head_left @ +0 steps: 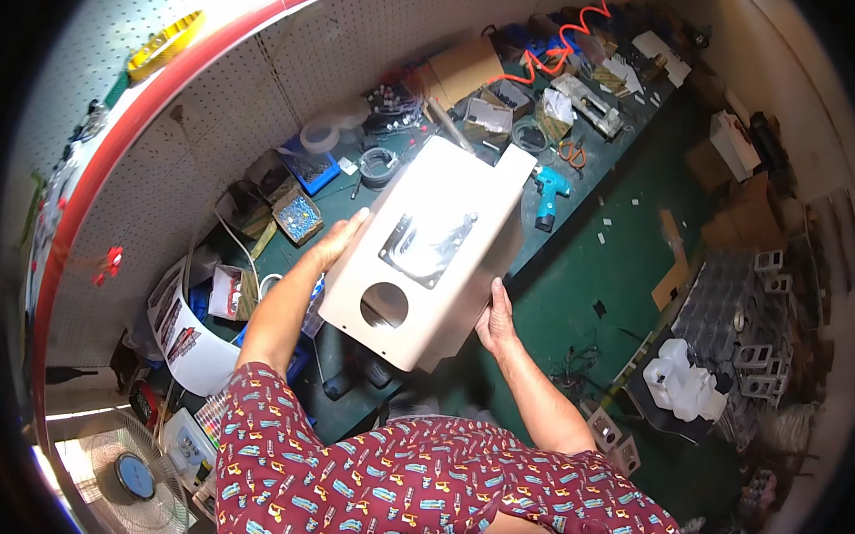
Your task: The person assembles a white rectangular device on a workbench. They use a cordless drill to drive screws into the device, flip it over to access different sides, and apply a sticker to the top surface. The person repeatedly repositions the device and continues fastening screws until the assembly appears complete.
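Note:
A white box-shaped housing (420,325) is between my two hands, tilted over the front of the workbench. Its upper face has a round hole near the lower end and a shiny rectangular window or panel (430,248) in the middle; I cannot tell which. My left hand (343,240) grips the housing's left edge, fingers partly hidden by it. On the opposite side, my right hand (496,319) holds the lower right edge, thumb pointing up along the side. A teal cordless drill (549,195) lies on the bench to the right of the housing.
Along the green workbench (577,203) lie orange-handled scissors (572,153), a coiled grey cable (378,166), a blue parts bin (312,167) and a box of small blue parts (297,216). A fan (134,475) stands at lower left. White plastic containers (682,382) sit at right.

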Tool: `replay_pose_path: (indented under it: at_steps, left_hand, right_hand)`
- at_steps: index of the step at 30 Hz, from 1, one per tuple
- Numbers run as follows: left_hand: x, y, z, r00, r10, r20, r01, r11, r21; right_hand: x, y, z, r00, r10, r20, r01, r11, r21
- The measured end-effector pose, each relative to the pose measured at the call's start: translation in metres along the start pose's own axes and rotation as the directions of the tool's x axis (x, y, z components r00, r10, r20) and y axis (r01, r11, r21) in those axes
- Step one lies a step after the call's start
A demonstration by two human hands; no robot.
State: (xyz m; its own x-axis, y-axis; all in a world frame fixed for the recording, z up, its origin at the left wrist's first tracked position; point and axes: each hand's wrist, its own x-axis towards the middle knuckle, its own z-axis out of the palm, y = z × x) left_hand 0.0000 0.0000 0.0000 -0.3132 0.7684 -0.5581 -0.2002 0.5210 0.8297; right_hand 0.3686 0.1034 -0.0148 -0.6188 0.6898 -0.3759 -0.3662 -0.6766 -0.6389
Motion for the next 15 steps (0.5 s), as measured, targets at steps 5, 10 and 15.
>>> replay_pose_path:
  at_steps: [5, 10, 15]
  left_hand:
    - [0.02, -0.036, 0.009, 1.0, -0.005, 0.024, 0.003, 0.998, 0.071]
    - [0.04, -0.066, 0.016, 0.991, -0.102, 0.085, 0.103, 0.995, -0.008]
    - [0.067, -0.099, 0.024, 0.96, -0.22, 0.176, 0.248, 0.955, -0.159]
  right_hand:
    - [0.013, 0.033, -0.026, 0.99, 0.084, -0.11, -0.083, 0.996, 0.013]
    - [0.016, 0.052, -0.029, 0.97, 0.157, -0.187, -0.148, 0.987, 0.061]
    - [0.017, 0.064, -0.032, 0.958, 0.187, -0.219, -0.174, 0.982, 0.08]
